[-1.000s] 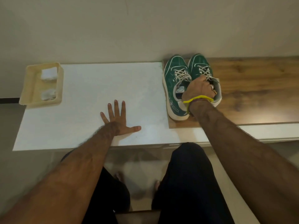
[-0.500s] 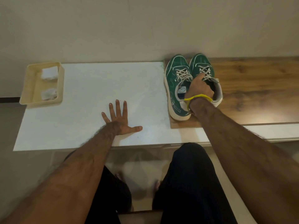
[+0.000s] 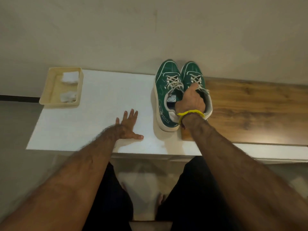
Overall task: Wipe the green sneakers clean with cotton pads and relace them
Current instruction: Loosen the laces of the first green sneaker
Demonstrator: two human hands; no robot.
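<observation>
Sneakers (image 3: 168,90) shifted leftward under right hand (image 3: 191,99)

White tabletop (image 3: 103,104) meets a wood-grain surface (image 3: 253,110) on its right. Plain beige wall (image 3: 116,34) behind both. Dark trousers (image 3: 193,194) fill the lower view; pale floor (image 3: 143,174) shows between the knees. Yellow wristband (image 3: 191,112) visible.

I note the green sneakers (image 3: 168,84) have a matt, cloth-like upper, woven off-white laces (image 3: 174,82) and smooth pale rubber soles. The white board (image 3: 103,100) reads smooth with a faint sheen; the wooden surface (image 3: 253,107) shows grained, semi-gloss finish. The cream tray (image 3: 48,90) looks like matt plastic, holding fibrous white cotton pads (image 3: 70,77).
</observation>
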